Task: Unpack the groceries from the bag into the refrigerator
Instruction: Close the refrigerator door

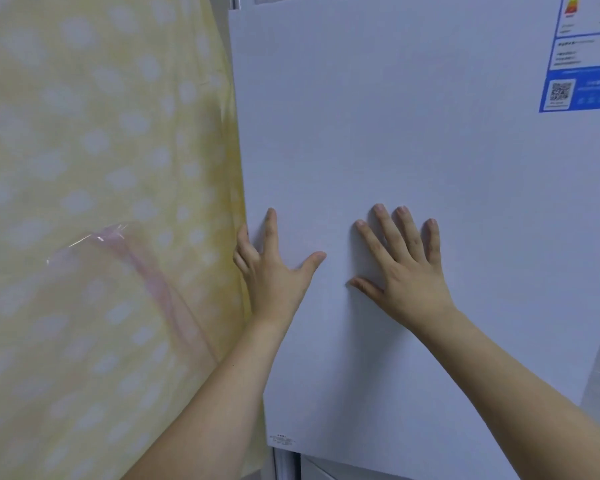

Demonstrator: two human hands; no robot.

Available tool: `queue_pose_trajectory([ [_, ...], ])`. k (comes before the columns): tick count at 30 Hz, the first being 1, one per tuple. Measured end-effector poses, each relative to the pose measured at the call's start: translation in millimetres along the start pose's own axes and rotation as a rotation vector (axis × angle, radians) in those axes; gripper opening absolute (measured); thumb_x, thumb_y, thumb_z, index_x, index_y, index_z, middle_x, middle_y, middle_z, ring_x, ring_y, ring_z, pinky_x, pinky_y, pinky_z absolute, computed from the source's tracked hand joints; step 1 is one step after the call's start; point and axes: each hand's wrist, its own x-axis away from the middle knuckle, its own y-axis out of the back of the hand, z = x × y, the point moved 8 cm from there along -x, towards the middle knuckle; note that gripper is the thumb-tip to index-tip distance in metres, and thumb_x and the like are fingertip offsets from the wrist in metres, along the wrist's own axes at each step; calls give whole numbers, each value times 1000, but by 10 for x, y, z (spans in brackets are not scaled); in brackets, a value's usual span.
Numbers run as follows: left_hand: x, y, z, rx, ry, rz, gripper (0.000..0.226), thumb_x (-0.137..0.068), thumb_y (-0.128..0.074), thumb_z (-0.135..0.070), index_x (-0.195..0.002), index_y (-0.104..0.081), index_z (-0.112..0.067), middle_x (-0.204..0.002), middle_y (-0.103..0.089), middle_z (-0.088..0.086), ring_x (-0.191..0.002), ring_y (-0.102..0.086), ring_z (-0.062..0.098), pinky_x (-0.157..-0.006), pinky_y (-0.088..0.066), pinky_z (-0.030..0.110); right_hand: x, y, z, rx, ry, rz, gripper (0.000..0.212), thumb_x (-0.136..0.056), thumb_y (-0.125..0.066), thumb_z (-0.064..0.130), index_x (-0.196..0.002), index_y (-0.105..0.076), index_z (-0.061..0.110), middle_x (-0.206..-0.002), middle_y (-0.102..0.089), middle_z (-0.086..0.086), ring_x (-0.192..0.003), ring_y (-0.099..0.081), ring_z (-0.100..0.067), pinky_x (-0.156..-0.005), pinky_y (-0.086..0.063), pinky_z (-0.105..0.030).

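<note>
Across the centre and right of the head view stands the refrigerator door, rigid and smooth. The right hand presses flat, fingers spread; the left hand curls fingers round its left edge, probably the best purchase. A yellow dotted curtain crowds that edge. No bag or groceries visible.

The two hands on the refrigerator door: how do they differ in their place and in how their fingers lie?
The left hand is at the door's left edge, next to the yellow dotted cloth; the right hand lies further in, on the plain face of the door. Some fingers of the left hand bend around the edge, while the right hand's fingers are all spread flat. Both hands hold nothing and touch the same door.
</note>
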Motion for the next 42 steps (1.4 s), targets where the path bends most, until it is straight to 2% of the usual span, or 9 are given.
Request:
queue_pose_trajectory([
  [8,-362,-619,184,137,-13,90,104,-64,-78,-65,-150,-24,-44,-157,-11,8,-143,-11,26,-116,-22,43,-122,-424,-99,117,5,-38,84,-82,-63,59,-150,-35,20,-160,-21,-6,-148,-16,-30,-117,-5,-57],
  [14,-583,-1257,274,137,-63,197,97,-73,-67,-67,-152,-15,-44,-160,-3,7,-146,-4,29,-115,-20,46,-190,-775,-240,152,-14,-45,61,-94,-51,38,-150,-35,16,-160,-23,-5,-149,-15,-29,-119,-6,-56],
  [16,-581,-1461,279,101,-105,199,93,-79,-56,-70,-155,-12,-37,-160,0,13,-145,-3,33,-115,-19,49,-197,-874,-279,193,-8,-59,60,-96,-49,35,-150,-34,15,-159,-24,-6,-148,-16,-30,-119,-8,-56],
  [19,-509,-1684,263,33,-210,114,88,-91,-29,-70,-157,-11,-15,-159,1,26,-145,-5,43,-117,-12,54,-182,-955,-285,275,3,-84,59,-99,-43,37,-152,-30,14,-160,-22,-7,-148,-17,-31,-119,-8,-57],
  [22,-490,-1762,262,29,-276,-14,83,-97,-21,-60,-153,-18,2,-158,-8,29,-148,-7,41,-119,-9,55,-185,-1007,-265,309,15,-81,58,-101,-38,38,-153,-27,13,-160,-21,-7,-148,-15,-30,-119,-5,-56],
  [30,-512,-1779,283,45,-321,-63,82,-97,-20,-58,-152,-18,3,-160,-11,24,-150,-6,36,-121,-6,53,-175,-1012,-251,332,8,-94,59,-101,-38,38,-153,-26,13,-159,-22,-9,-147,-16,-30,-119,-9,-56],
  [37,-512,-1784,303,42,-324,-61,77,-98,-20,-53,-152,-19,2,-160,-12,25,-150,-8,37,-120,-8,54,-173,-1000,-257,331,-7,-80,59,-101,-38,38,-153,-26,13,-160,-21,-8,-148,-14,-29,-119,-6,-55],
  [42,-509,-1759,290,8,-335,6,77,-99,-21,-54,-153,-15,1,-160,-8,25,-150,-3,37,-121,-6,53,-198,-940,-255,261,-54,-57,59,-98,-45,34,-152,-30,14,-159,-23,-6,-148,-15,-27,-120,-3,-52],
])
